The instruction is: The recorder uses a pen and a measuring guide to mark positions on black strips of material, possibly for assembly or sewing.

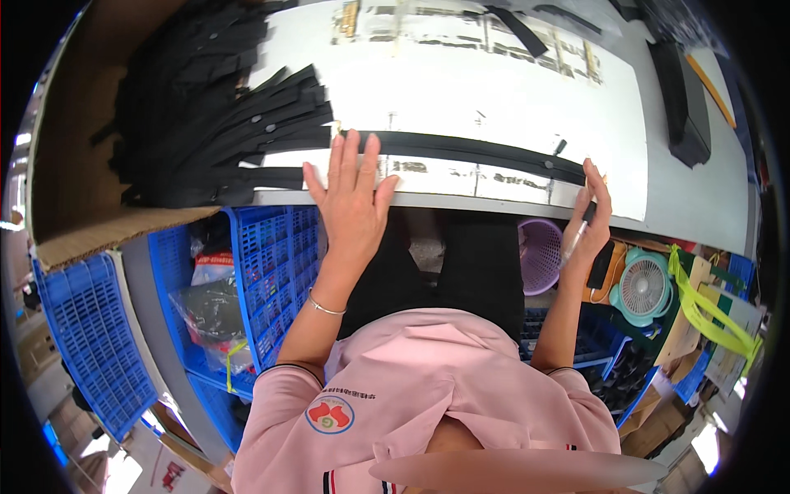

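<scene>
A long black fabric strip [477, 151] lies stretched left to right across a white board [494, 95] bearing tape pieces and dark marks. My left hand [350, 185] rests flat on the strip's left end, fingers spread and holding nothing. At the right end, my right hand [591, 218] has its fingertips by the strip, with a slim pen [589, 212] held in the hand. A small round, pale spot shows on the strip near that end. Left of my left hand, many similar black strips [288, 107] are heaped in layers, some with pale round spots too.
A cardboard box wall [123, 230] borders the heap. Below the table edge are blue plastic baskets [280, 280], a purple basket [541, 255] and a turquoise fan [643, 284]. A black oblong object [681, 107] lies at the table's right, a loose black strip [517, 31] at the back.
</scene>
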Motion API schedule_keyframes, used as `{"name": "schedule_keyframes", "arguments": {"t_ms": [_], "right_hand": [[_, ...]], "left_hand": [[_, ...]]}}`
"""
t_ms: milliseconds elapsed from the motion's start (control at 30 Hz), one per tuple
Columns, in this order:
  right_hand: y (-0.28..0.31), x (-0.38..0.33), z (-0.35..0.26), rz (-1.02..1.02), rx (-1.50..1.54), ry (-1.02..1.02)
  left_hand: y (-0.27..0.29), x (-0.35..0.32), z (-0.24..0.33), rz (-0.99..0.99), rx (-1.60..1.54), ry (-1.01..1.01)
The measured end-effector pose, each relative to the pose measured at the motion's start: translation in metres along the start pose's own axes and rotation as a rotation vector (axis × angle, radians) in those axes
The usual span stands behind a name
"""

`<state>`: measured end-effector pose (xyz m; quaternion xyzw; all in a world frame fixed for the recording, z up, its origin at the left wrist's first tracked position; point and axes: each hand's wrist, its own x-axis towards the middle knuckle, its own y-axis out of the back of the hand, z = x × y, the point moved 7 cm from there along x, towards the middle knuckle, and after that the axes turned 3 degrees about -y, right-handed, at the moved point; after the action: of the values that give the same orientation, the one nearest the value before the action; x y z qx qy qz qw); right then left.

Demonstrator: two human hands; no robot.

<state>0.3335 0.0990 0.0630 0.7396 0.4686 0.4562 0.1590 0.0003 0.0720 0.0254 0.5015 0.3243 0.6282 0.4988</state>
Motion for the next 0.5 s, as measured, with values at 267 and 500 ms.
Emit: {"name": "schedule_keyframes", "arguments": {"t_ms": [267,500], "right_hand": [[-0.092,0.016,-0.099,-0.461,0.693,-0.316],[-0.163,0.008,-0.137,-0.648,0.752,-0.298]], "left_hand": [[0.002,0.000,-0.002,0.059,-0.021,0.011],[0.002,0.000,-0.002,0.078,-0.043,0.021]]}}
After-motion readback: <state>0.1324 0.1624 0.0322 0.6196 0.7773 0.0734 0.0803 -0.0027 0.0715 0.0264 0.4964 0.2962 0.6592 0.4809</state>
